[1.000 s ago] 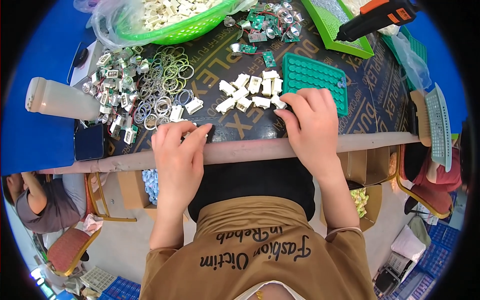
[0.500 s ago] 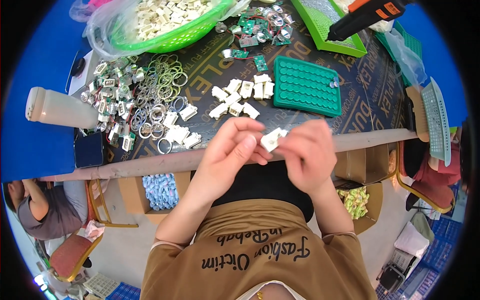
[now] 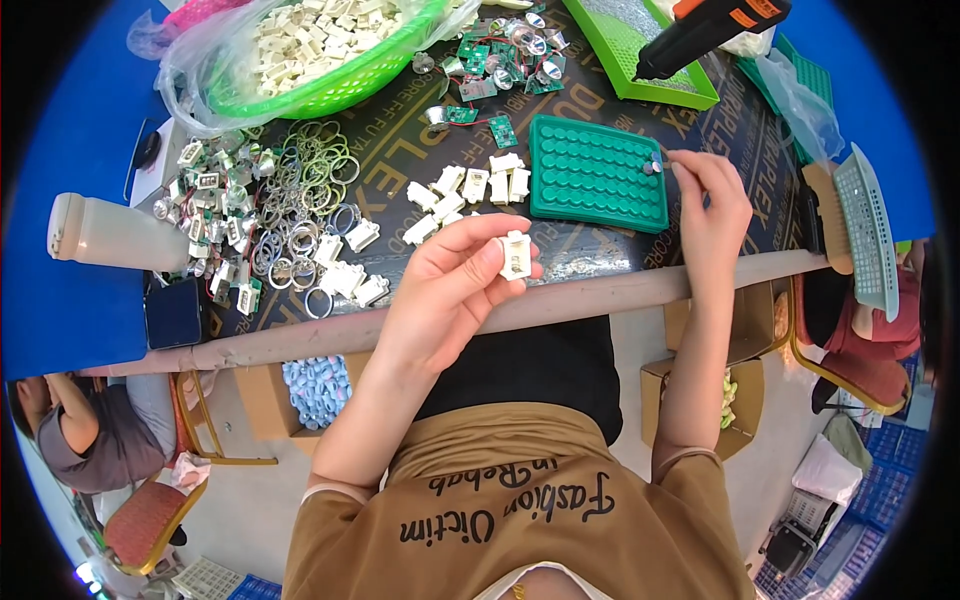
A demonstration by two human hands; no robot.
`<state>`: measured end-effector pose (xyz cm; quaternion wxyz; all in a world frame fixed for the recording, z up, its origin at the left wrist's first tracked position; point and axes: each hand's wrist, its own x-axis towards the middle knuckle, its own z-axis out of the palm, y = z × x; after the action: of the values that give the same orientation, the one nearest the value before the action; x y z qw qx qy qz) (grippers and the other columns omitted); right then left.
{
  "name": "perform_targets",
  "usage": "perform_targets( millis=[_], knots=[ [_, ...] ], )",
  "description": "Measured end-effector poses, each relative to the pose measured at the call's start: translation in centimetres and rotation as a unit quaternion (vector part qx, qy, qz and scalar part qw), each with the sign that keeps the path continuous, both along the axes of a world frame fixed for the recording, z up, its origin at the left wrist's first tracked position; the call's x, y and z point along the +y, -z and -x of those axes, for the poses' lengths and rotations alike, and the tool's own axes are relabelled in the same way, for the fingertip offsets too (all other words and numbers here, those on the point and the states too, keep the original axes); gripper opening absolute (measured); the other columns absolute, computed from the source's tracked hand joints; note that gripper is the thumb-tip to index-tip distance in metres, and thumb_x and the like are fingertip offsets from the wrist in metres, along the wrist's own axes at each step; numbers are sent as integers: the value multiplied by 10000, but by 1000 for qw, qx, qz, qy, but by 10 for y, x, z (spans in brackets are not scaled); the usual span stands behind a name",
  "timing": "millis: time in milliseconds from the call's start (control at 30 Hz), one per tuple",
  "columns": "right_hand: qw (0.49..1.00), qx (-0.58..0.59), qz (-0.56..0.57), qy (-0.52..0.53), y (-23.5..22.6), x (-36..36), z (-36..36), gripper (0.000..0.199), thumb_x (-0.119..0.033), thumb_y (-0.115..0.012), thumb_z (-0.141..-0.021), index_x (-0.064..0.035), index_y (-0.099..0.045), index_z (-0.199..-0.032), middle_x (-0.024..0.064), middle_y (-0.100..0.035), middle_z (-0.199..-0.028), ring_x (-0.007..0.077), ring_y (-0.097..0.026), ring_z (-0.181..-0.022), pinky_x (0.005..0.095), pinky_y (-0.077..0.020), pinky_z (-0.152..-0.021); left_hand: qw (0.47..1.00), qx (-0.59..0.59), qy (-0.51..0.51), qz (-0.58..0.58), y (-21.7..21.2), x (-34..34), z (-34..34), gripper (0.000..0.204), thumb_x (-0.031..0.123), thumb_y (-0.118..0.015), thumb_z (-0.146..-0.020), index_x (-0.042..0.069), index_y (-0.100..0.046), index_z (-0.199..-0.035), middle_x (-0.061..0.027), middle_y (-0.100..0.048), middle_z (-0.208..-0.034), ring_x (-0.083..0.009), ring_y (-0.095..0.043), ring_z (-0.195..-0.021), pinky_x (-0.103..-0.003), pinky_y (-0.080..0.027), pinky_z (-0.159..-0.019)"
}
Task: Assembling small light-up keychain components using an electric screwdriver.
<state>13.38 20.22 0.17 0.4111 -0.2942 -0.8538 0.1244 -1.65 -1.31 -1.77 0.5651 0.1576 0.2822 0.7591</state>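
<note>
My left hand [image 3: 445,295] pinches a small cream-white plastic housing [image 3: 515,256] between thumb and fingers, its slotted face turned up, just above the table's near edge. To the right, my right hand [image 3: 718,200] reaches over the table with thumb and index slightly apart. Its fingertips are beside a few small shiny round cells [image 3: 652,163] at the right side of a green tray [image 3: 590,205] with rows of round hollows. No piece shows between those fingers. Several more white housings [image 3: 448,180] lie left of the tray, partly hidden by my left hand.
Metal key rings [image 3: 300,240] and assembled housings with circuit boards [image 3: 215,215] crowd the left, beside a whitish bottle [image 3: 115,232]. Behind are a green basket of housings [image 3: 330,98] and loose circuit boards [image 3: 500,130]. A black glue gun [image 3: 690,45] overhangs a lime-green tray [image 3: 690,97].
My right hand has left the housing and moved right and away from me to the green tray. My left hand keeps the housing and has moved slightly left.
</note>
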Motion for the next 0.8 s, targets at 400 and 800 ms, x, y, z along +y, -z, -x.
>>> perform_targets(
  millis=[400,800],
  knots=[
    [997,-38,25,-65,-1,4,5,92,-10,-630,-752,-23,-660,-838,84,-614,-809,220,-592,-776,292,-459,-714,999,-14,-4,-30,4,-4,2,276,71,-520,-903,-17,-500,-1164,-132,-584,-1027,-219,-600,-941,-277,-513,-786],
    [956,103,-56,-269,-2,-100,44,184,18,-628,-613,-37,-622,-789,71,-607,-739,240,-582,-649,312,-478,-557,998,-31,-26,-45,7,0,-2,254,72,-520,-906,14,-517,-1154,-68,-570,-1071,-160,-557,-988,-319,-476,-860]
  ],
)
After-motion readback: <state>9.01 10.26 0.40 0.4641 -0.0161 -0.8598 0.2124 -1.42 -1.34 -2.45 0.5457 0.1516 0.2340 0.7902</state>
